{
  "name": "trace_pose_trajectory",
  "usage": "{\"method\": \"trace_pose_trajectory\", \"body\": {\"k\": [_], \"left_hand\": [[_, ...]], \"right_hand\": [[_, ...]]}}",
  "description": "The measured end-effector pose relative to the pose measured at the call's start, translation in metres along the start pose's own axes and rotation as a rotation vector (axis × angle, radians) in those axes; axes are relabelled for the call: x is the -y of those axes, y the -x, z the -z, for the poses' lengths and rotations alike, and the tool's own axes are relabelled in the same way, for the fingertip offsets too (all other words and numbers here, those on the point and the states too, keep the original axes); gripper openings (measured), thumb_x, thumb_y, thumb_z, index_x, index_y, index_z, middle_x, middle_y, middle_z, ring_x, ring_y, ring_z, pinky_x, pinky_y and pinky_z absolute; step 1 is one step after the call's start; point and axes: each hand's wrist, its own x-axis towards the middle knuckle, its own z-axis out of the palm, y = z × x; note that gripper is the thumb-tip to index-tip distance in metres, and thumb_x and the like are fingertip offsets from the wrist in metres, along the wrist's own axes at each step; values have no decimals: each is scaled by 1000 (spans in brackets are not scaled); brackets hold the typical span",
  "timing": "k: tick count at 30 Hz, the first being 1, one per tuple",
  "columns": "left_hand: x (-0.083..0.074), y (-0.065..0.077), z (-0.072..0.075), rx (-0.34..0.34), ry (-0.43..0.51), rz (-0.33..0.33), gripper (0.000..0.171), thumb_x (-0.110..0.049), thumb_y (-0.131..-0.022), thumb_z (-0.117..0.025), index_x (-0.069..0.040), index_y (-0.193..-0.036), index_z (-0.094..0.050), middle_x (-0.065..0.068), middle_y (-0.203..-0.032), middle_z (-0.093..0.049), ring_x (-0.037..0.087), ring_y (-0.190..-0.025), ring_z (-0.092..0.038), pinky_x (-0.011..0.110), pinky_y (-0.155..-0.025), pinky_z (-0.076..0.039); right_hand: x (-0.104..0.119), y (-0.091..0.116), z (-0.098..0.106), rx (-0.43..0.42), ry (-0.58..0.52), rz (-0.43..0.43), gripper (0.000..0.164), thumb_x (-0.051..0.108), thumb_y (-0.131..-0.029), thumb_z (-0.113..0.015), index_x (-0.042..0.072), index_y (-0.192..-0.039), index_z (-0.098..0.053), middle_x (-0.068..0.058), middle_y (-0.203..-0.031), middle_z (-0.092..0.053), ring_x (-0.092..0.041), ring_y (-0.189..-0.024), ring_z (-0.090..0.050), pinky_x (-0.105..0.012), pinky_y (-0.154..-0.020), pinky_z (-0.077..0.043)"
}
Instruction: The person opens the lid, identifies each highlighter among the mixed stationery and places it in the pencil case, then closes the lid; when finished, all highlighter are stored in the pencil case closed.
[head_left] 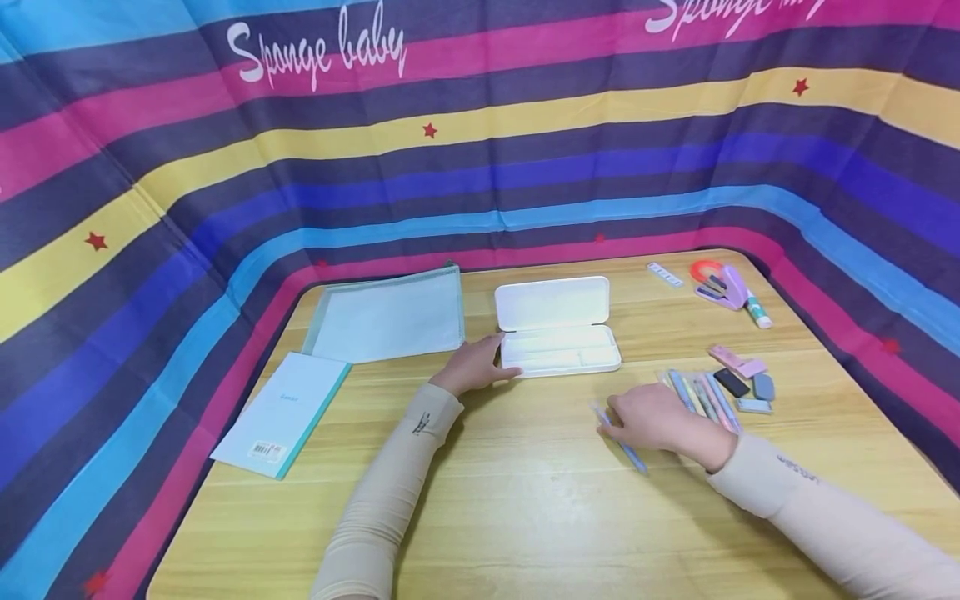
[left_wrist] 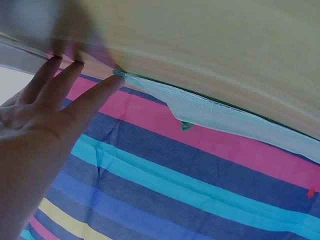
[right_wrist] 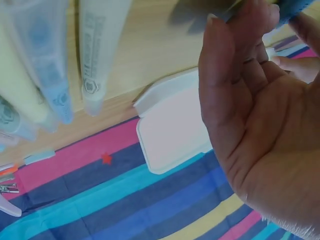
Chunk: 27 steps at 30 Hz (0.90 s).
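Note:
A white pencil case (head_left: 558, 360) lies open, its lid (head_left: 553, 303) raised at the back. My left hand (head_left: 474, 365) rests at its left end, the thumb by the front corner. Extended fingers (left_wrist: 62, 90) reach down to the tabletop in the left wrist view. To the right of the case, my right hand (head_left: 647, 417) pinches a slim blue pen (head_left: 632, 457) between thumb and fingers, with the pen slanting close over the table. Several pastel highlighters (head_left: 701, 396) lie in a row just beyond that hand; in the right wrist view a pale highlighter (right_wrist: 100, 55) shows large.
A mesh zip pouch (head_left: 386, 317) and a white-and-teal notebook (head_left: 281, 412) lie at left. Right of the highlighters are erasers (head_left: 731, 383) and small blocks. Farther back sit a ruler-like strip (head_left: 664, 274), orange tape (head_left: 703, 269), a purple stapler (head_left: 733, 287) and a glue stick (head_left: 757, 312).

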Motion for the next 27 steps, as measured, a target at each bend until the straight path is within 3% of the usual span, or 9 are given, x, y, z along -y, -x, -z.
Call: {"method": "trace_pose_trajectory", "body": {"k": [8,14,21,27], "left_hand": [[1,0,2,12,-5,23,91,-69,-71,-45,-14,-139,-19,4,-138,-29,18,-124,-26,50,-100,-14],[2,0,3,8,1,17,92,-70,-70,-44,-14,-139,-20,4,-138,-29,18,-124,-26,51,-99,-14],[3,-1,2,-4,-4,22,92,-70,-70,-45,-15,-139,-20,4,-137,-30,19,-124,-27,50,-100,-14],[1,-2,-2,-2,-13,10,91,-71,-69,-43,-17,-139,-21,2,-136,-33,18,-122,-31,50,-99,-16]], "right_hand": [[-1,-5,-1,-33,10,41,32,36,-80,-55,22,-57,-38,9,-45,-35,-9,-39,-34,-27,-37,-27],[-9,-20,18,-92,22,27,28,32,-80,-56,19,-60,-40,7,-47,-36,-10,-39,-35,-28,-36,-28],[-29,-68,50,-263,115,74,17,21,-77,-57,12,-69,-46,4,-49,-36,-13,-40,-34,-29,-31,-26],[-34,-108,43,-348,157,182,9,15,-78,-55,11,-72,-51,4,-55,-40,-11,-44,-37,-28,-34,-28]]}}
